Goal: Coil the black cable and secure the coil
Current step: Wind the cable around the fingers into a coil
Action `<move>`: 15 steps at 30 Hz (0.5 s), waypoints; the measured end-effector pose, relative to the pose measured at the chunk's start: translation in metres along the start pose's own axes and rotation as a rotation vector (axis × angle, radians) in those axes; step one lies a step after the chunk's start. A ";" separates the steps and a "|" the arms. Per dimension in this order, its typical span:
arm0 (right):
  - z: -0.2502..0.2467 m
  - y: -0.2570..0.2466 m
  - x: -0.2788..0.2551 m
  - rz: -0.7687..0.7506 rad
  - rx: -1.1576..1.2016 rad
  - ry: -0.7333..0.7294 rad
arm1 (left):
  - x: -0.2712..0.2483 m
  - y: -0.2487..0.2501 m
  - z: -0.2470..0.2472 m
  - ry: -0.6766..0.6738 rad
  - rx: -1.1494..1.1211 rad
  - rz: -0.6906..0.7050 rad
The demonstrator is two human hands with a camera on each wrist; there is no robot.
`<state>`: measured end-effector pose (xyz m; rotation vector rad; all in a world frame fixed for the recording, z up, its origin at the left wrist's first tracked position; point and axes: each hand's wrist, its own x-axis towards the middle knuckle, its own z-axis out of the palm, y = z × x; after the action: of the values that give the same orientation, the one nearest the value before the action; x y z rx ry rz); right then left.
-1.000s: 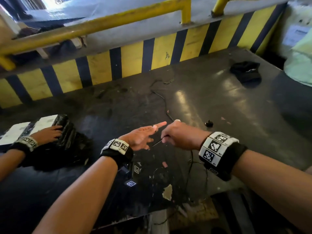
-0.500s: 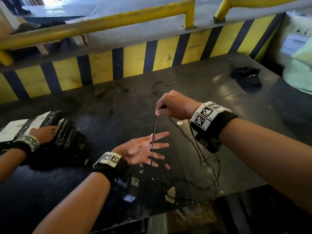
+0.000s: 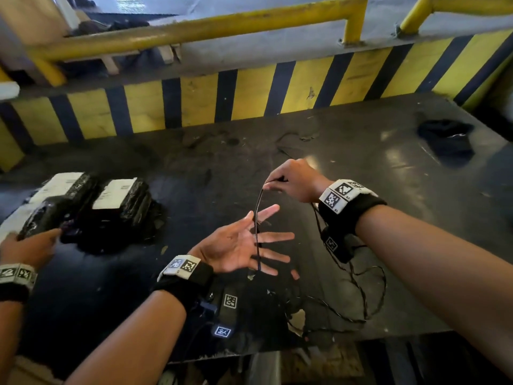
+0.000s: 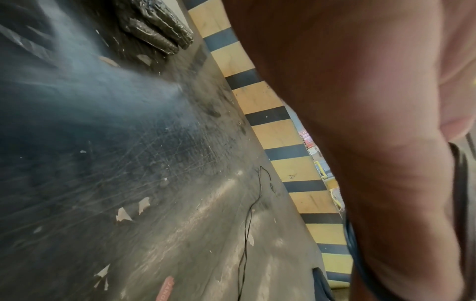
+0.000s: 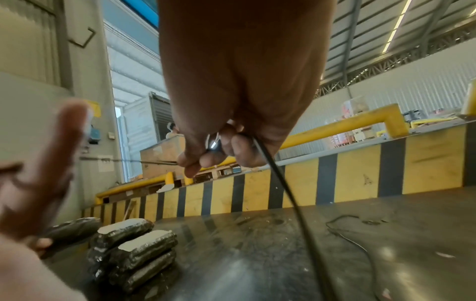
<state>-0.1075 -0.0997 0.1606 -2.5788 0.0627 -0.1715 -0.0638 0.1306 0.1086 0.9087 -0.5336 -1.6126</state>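
A thin black cable [image 3: 257, 240] hangs from my right hand [image 3: 273, 184], which pinches it near its end above the dark table [image 3: 388, 218]. The strand drops across the spread, straight fingers of my left hand [image 3: 258, 243], held palm up just below and left of the right hand. More cable falls under my right wrist and lies in loose loops [image 3: 363, 301] near the table's front edge. In the right wrist view my right hand's fingers [image 5: 211, 158] grip the cable [image 5: 291, 203] beside a small shiny plug. In the left wrist view, cable [image 4: 246, 230] trails over the tabletop.
Black wrapped packages with white labels [image 3: 119, 198] sit at the left, where another person's hand [image 3: 30, 245] touches one. A black object [image 3: 447, 137] lies far right. A yellow-and-black striped barrier [image 3: 249, 93] bounds the back. The table's front edge [image 3: 305, 345] is close to the loops.
My right hand has lifted from the table with the cable. My left hand has turned palm up and spread its fingers, and the strand now hangs across them.
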 end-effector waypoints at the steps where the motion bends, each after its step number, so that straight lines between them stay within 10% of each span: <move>1: 0.003 0.003 0.000 0.025 0.031 -0.010 | -0.001 0.000 0.000 -0.015 -0.006 -0.002; 9: 0.072 0.016 -0.062 0.234 0.573 -0.088 | 0.005 0.031 0.013 -0.172 0.012 0.103; 15: 0.132 0.002 -0.111 0.181 0.521 -0.201 | 0.035 0.059 0.014 -0.039 0.134 0.143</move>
<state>-0.1998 -0.0232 0.0369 -2.0453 0.1551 0.1258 -0.0405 0.0806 0.1522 0.9177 -0.7247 -1.4817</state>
